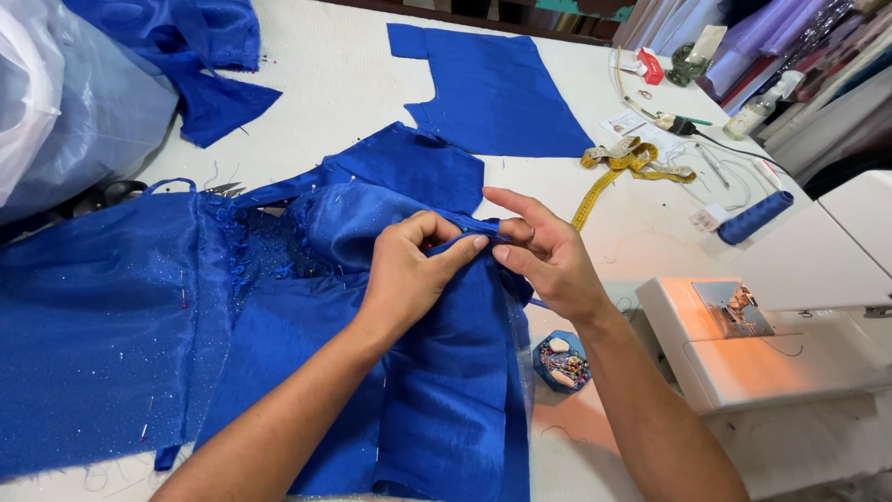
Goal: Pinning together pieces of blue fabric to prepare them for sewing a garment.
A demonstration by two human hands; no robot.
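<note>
Both my forearms reach over the royal-blue satin garment (437, 372) spread on the white table (353, 84), where my left hand (406, 270) and right hand (548, 256) meet, each pinching its folded top edge, beside a hexagonal pin box (561, 361) and sewing machine (771, 344).

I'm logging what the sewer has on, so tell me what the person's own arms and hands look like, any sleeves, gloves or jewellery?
Both forearms are bare as far as the picture shows: no sleeves or cuffs in view. The left hand and the right hand wear no gloves. No watch or bracelet shows at either wrist. Whether a finger carries a ring is too small to tell.
</note>
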